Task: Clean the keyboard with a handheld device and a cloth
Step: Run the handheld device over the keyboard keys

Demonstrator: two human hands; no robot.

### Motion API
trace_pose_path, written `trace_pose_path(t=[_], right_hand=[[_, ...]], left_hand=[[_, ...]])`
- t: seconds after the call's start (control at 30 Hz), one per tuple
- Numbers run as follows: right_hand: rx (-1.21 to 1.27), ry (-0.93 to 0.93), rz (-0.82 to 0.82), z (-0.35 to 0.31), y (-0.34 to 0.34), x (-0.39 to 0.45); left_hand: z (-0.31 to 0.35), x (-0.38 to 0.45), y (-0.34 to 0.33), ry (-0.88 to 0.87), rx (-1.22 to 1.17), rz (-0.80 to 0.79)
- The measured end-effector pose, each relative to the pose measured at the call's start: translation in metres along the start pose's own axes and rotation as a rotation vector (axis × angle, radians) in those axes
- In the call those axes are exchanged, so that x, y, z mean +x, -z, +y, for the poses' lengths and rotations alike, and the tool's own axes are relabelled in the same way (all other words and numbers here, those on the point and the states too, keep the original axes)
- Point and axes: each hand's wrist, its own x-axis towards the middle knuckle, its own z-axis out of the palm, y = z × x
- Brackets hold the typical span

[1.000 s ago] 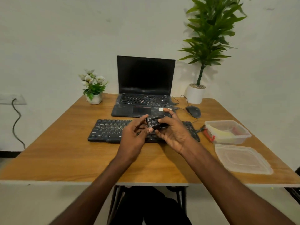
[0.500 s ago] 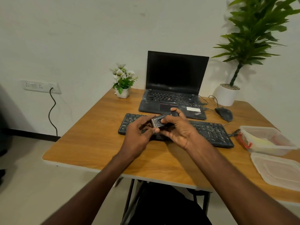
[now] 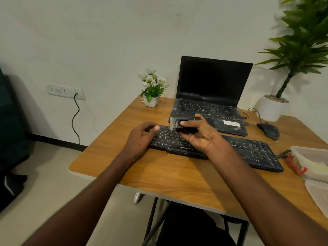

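Your right fingers [image 3: 188, 123] are curled round the brush [image 3: 184, 124], thumb on its near face and the others wrapped over the far side, so the right hand [image 3: 200, 135] now holds the device alone; half a second ago both hands pinched it between them. Its pale bristles stick out at the left end, hanging just above the upper left keys of the keyboard [image 3: 248, 150]; whether they touch the keys you cannot tell. Your left hand [image 3: 140, 139] has let go and dropped to the keyboard's left end, fingers loosely bent with the tips on or just over the corner keys, holding nothing. The keyboard lies flat across the counter [image 3: 177, 176], slanting away to the right, where it was before. Your head has swung further left and down since the earlier frames, so the wall socket [image 3: 64, 91] and its cable now sit well inside the view, and more floor shows. Behind the keyboard the laptop [image 3: 213, 96] stands open with a dark screen, the flower pot [image 3: 151, 89] to its left, the tall plant [image 3: 276, 103] in a white pot to its right, and the mouse [image 3: 268, 130] just beside the laptop's right corner. At the right edge the tub [image 3: 312, 166] holds something yellow and red, and its lid [image 3: 319, 194] lies just in front, partly cut off.
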Motion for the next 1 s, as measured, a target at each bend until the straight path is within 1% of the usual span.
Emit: trace_pose_path(t=[0.13,0.23,0.3,0.37,0.43,0.5,0.6,0.67,0.77,0.87,1.0], right_hand=[[-0.106,0.028,-0.009,0.008,-0.004,0.001],[-0.161,0.016,0.037,0.014,-0.004,0.001],[-0.175,0.043,0.056,0.018,-0.003,0.003],[-0.214,0.099,0.080,0.020,-0.002,0.004],[-0.334,0.197,0.116,0.022,-0.003,0.008],[-0.437,0.307,0.130,0.021,-0.005,0.011],[-0.531,0.420,0.096,0.018,-0.013,0.019],[-0.628,0.458,0.050,0.016,-0.019,0.026],[-0.854,0.486,0.000,0.016,-0.024,0.044],[-1.093,0.462,-0.014,0.017,-0.028,0.059],[-1.197,0.463,-0.060,0.013,-0.032,0.074]], left_hand=[[-0.003,0.002,0.001,0.015,-0.009,0.004],[-0.004,0.001,-0.001,-0.003,0.060,-0.025],[-0.005,0.002,-0.002,-0.020,0.103,-0.025],[-0.006,0.003,-0.003,-0.013,0.129,-0.006],[-0.009,0.006,-0.003,0.008,0.145,0.020],[-0.013,0.010,-0.003,0.022,0.176,0.015],[-0.016,0.014,-0.005,0.049,0.279,-0.061],[-0.015,0.015,-0.007,0.060,0.378,-0.115],[-0.014,0.016,-0.008,0.085,0.463,-0.209],[-0.018,0.020,-0.008,0.092,0.466,-0.242],[-0.020,0.022,-0.008,0.106,0.425,-0.247]])
